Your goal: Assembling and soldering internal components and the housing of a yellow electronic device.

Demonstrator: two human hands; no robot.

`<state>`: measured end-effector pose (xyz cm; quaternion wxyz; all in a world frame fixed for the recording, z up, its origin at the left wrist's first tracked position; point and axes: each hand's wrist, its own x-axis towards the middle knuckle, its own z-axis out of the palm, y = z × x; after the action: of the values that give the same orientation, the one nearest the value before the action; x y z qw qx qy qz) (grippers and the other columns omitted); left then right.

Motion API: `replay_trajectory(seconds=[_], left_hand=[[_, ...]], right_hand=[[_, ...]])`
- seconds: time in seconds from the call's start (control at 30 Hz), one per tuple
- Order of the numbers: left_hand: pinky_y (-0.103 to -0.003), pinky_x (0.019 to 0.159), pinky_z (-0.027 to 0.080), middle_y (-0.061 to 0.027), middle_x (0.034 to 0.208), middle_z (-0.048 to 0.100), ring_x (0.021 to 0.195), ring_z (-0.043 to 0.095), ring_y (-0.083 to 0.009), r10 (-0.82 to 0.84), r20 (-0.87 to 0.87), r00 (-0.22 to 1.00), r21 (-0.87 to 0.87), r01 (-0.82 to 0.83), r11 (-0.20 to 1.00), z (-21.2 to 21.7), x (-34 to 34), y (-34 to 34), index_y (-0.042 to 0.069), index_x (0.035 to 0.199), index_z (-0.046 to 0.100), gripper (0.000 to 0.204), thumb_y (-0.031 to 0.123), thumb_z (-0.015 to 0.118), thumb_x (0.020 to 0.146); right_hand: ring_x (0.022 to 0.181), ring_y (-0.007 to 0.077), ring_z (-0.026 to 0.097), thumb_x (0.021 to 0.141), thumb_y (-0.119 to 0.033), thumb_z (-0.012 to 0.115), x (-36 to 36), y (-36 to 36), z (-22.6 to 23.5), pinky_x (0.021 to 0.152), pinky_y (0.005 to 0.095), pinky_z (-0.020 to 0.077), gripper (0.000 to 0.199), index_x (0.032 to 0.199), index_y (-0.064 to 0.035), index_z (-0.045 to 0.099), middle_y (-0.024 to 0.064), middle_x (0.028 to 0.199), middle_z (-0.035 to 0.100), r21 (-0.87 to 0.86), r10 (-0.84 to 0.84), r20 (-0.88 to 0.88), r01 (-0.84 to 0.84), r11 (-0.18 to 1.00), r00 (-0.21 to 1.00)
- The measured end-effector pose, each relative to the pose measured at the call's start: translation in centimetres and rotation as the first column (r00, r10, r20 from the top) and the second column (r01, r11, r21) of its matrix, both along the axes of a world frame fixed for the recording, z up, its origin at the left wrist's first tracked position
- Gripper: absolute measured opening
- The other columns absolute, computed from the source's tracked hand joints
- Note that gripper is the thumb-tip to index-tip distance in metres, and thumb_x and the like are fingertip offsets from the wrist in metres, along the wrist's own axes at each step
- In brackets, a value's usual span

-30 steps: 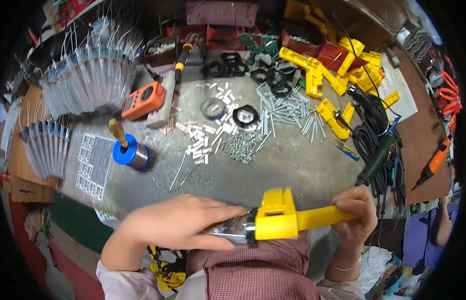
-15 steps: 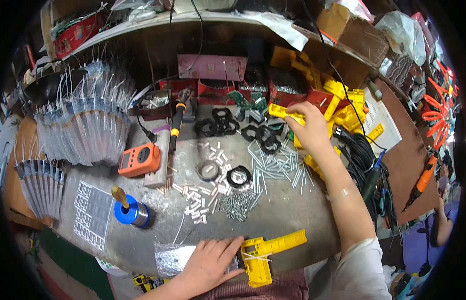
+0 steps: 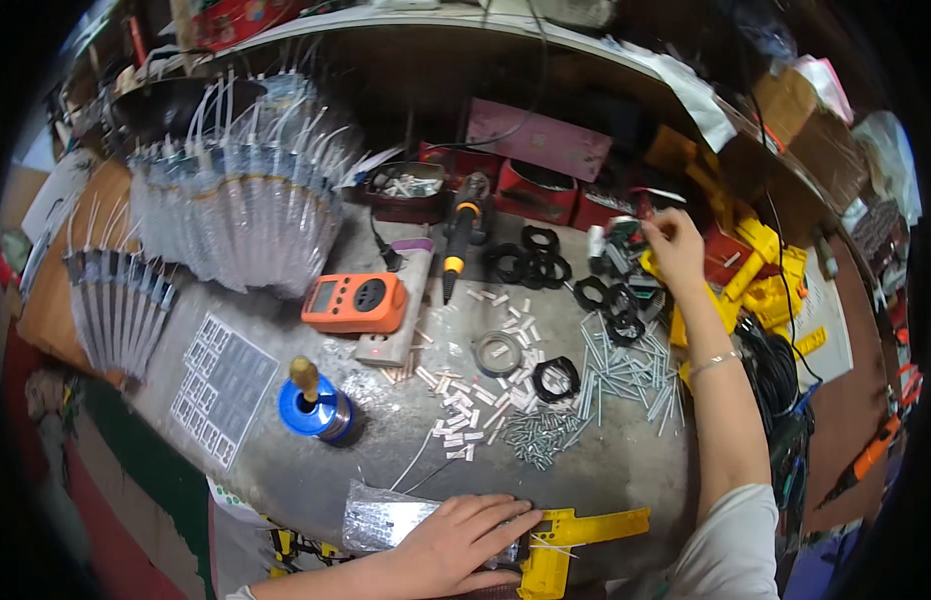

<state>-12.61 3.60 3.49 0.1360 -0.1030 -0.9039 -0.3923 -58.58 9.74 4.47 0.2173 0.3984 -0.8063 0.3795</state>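
Reaching, seemingly for a part: left hand (image 3: 458, 545) lies unclenched on wrapped unit (image 3: 379, 518), shell (image 3: 596, 526) at its fingertips; right hand (image 3: 680, 252) curls beside boards (image 3: 623, 240), hold unclear, likely needing a neat pinch.

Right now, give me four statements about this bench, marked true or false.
1. The bare left hand covers part of the silvery piece in clear plastic wrap. True.
2. The bare right hand lies beside the left hand. False: it is up near the green circuit boards.
3. The boxy orange meter is nearer the person than the blue plastic spool. False: it is farther away.
4. A tan handle sticks up from the spool. True.
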Motion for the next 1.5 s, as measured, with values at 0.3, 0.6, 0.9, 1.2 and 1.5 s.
replay_trajectory(seconds=[0.3,0.6,0.9,1.2,1.5], left_hand=[[-0.031,0.067,0.052,-0.0068,0.102,0.070,0.085,0.068,-0.0214,0.138,-0.306,0.942,-0.219,-0.211,0.953,3.2,1.3,-4.1,0.005,0.110,0.069,0.033,0.009,0.070,0.076],[-0.040,0.078,0.052,-0.0110,0.091,0.069,0.090,0.066,-0.0315,0.546,-0.292,0.785,-0.601,-0.595,0.533,13.0,-6.3,-22.2,0.005,0.091,0.072,0.014,0.004,0.066,0.079],[-0.043,0.081,0.055,-0.0166,0.088,0.071,0.092,0.068,-0.0342,0.507,0.023,0.862,-0.887,-0.216,0.408,4.4,-21.8,-34.7,0.012,0.094,0.075,0.024,0.014,0.066,0.072],[-0.041,0.090,0.053,-0.0195,0.110,0.068,0.113,0.060,-0.0344,0.405,0.060,0.912,-0.896,-0.130,0.424,2.0,-24.8,-36.2,0.004,0.100,0.072,0.027,0.009,0.062,0.075],[-0.047,0.074,0.054,-0.0214,0.086,0.069,0.084,0.067,-0.0394,0.552,-0.208,0.807,-0.811,-0.459,0.364,5.7,-21.8,-34.9,0.008,0.091,0.070,0.015,0.009,0.059,0.081]], right_hand=[[0.067,0.0136,0.053,0.080,-0.010,0.065,3.7,-0.6,4.5,0.066,0.0292,0.0462,0.016,0.081,0.0014,0.053,0.0091,0.069,0.055,0.014,0.187,0.155,-0.192,0.981,0.970],[0.084,0.0345,0.067,0.085,-0.030,0.066,6.8,-1.8,4.5,0.078,0.0421,0.0517,0.025,0.094,-0.0076,0.072,0.0167,0.084,0.069,0.493,0.060,0.099,-0.101,0.864,0.993],[0.083,0.0363,0.067,0.085,-0.030,0.067,5.9,0.0,5.2,0.075,0.0457,0.0512,0.025,0.087,-0.0055,0.072,0.0177,0.083,0.069,0.565,-0.047,0.091,-0.013,0.825,0.995],[0.089,0.0333,0.068,0.083,-0.027,0.068,5.1,1.4,6.2,0.082,0.0431,0.0532,0.022,0.095,-0.0106,0.075,0.0146,0.088,0.072,0.736,-0.106,0.107,-0.007,0.677,0.989],[0.099,0.0326,0.068,0.086,-0.028,0.059,7.2,-0.1,5.7,0.088,0.0433,0.0524,0.026,0.101,-0.0160,0.076,0.0128,0.097,0.073,0.720,-0.093,0.185,-0.070,0.691,0.978]])
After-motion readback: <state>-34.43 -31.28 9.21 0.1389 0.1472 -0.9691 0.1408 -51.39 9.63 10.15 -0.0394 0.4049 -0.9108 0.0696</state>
